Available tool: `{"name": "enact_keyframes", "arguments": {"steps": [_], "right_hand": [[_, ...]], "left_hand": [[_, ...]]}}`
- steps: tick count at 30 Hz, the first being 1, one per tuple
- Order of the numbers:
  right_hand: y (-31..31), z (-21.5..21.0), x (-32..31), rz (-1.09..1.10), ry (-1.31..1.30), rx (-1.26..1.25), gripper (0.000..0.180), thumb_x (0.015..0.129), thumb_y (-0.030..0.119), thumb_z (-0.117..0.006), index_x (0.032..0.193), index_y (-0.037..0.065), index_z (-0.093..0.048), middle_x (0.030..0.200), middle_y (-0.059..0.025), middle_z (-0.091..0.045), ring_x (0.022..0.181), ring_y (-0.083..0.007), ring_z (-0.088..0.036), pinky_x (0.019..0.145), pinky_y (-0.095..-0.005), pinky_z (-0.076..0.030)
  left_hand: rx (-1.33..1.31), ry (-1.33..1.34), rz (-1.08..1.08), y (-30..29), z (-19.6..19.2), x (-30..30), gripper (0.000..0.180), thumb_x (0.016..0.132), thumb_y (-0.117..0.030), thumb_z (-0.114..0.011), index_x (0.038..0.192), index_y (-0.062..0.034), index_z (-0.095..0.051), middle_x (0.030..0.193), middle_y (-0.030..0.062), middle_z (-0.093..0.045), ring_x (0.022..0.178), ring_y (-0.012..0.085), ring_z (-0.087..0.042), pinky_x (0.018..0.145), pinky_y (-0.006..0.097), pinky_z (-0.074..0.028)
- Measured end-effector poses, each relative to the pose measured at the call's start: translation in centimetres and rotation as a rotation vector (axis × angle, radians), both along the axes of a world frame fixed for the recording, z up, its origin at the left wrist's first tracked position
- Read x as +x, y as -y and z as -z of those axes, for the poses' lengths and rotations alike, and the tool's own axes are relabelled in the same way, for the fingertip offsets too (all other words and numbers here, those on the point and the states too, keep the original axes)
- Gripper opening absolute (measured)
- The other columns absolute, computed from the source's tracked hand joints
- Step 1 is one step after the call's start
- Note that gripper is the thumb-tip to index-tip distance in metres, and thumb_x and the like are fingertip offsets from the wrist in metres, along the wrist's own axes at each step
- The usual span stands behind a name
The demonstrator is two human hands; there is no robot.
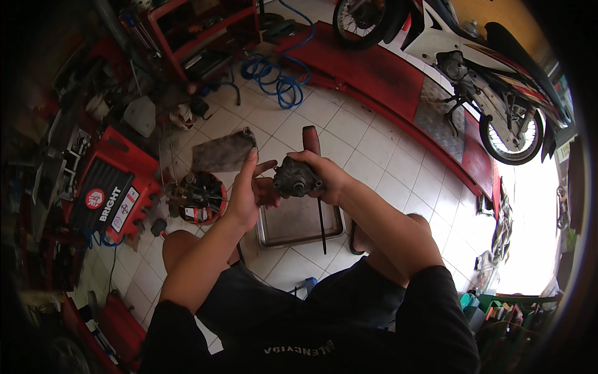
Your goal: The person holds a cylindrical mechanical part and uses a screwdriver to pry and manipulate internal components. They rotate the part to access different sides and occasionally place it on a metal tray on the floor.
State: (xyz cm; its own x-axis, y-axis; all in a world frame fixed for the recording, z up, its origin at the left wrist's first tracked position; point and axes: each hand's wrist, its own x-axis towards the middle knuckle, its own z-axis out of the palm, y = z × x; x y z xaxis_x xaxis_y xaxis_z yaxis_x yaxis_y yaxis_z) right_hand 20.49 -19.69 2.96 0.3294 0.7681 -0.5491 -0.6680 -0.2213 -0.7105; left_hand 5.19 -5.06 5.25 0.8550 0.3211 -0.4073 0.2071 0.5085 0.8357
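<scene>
My right hand grips a dark, greasy metal engine part with a round stub at its middle and bolt lugs at its edge. Along the same hand runs a long screwdriver, its red and black handle pointing away from me and its thin shaft pointing back toward me. It appears to be held in that hand too, though the grip on it is partly hidden. Just left of the engine part is my left hand, thumb up and fingers apart, with nothing in it. Its fingertips come close to the part; whether they touch it I cannot tell.
Below my hands a metal tray lies on the tiled floor. To its left are a red tub of tools, a grey cloth and a red machine. Beyond lie a blue hose and a red lift bearing a motorcycle.
</scene>
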Motion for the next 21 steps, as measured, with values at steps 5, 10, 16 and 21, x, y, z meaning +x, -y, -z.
{"name": "enact_keyframes", "arguments": {"steps": [5, 10, 16, 21], "right_hand": [[0.2, -0.9, -0.2, 0.119, -0.089, -0.012, 0.037, 0.082, 0.051, -0.072, 0.103, 0.02, -0.067, 0.078, 0.0041, -0.064, 0.051, -0.0063, -0.038, 0.048, -0.0253, -0.018], [0.9, -1.0, -0.4, 0.046, -0.127, 0.008, 0.034, 0.085, 0.053, -0.069, 0.103, 0.023, -0.066, 0.078, 0.006, -0.062, 0.052, -0.0052, -0.035, 0.047, -0.0244, -0.017], [0.6, 0.0, -1.6, -0.011, -0.107, -0.012, 0.038, 0.087, 0.055, -0.067, 0.105, 0.021, -0.067, 0.078, 0.0061, -0.061, 0.051, -0.0046, -0.033, 0.046, -0.0231, -0.017], [0.7, -0.6, -1.9, 0.003, -0.045, 0.021, 0.042, 0.086, 0.055, -0.069, 0.105, 0.018, -0.067, 0.075, 0.0051, -0.059, 0.05, -0.005, -0.033, 0.045, -0.0235, -0.017]], "left_hand": [[1.113, 0.481, 0.226, -1.7, -0.8, -0.9, 0.102, 0.074, -0.046, -0.085, 0.153, -0.0012, -0.039, 0.111, 0.0131, -0.067, 0.1, 0.0253, -0.065, 0.087, 0.037, -0.051], [1.494, 0.595, 0.063, 0.5, -1.0, -0.3, 0.11, 0.053, -0.028, -0.1, 0.146, -0.0025, -0.048, 0.126, 0.0156, -0.061, 0.118, 0.0325, -0.059, 0.101, 0.043, -0.048], [1.411, 0.662, -0.049, 0.6, -0.1, 0.8, 0.077, 0.054, -0.021, -0.097, 0.121, -0.0015, -0.065, 0.112, 0.0137, -0.067, 0.106, 0.0307, -0.064, 0.096, 0.042, -0.05], [1.483, 0.641, -0.069, 0.6, -0.5, 0.7, 0.067, 0.053, -0.019, -0.096, 0.112, -0.0014, -0.069, 0.104, 0.0117, -0.068, 0.1, 0.0284, -0.064, 0.092, 0.04, -0.051]]}}
